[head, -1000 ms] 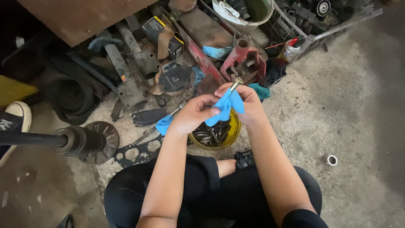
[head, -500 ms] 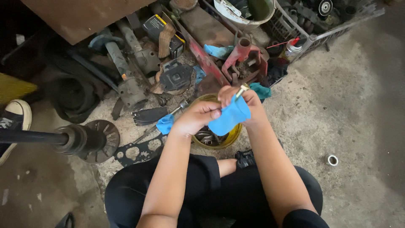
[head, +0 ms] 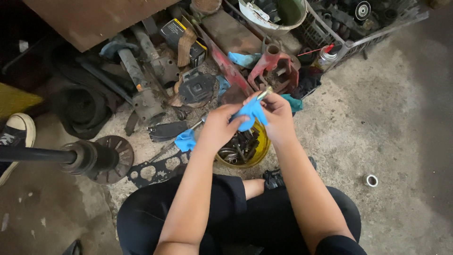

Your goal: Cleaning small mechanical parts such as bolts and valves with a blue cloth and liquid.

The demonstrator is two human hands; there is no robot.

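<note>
Head view: hands [head: 250,120] clasp blue cloth [head: 250,113].

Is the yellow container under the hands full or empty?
Not empty. The yellow container on the floor holds dark metal parts up to around its rim; both hands hide its far side, so its exact fill level cannot be told.

Setting: a vehicle repair workshop. Greasy metal suspension struts [head: 141,80] are lying on the stained concrete floor [head: 387,123] beside a rusty brake disc on a black axle shaft [head: 101,158], a perforated grey gasket plate [head: 155,171] and a yellow tub of loose metal parts [head: 245,147].
</note>
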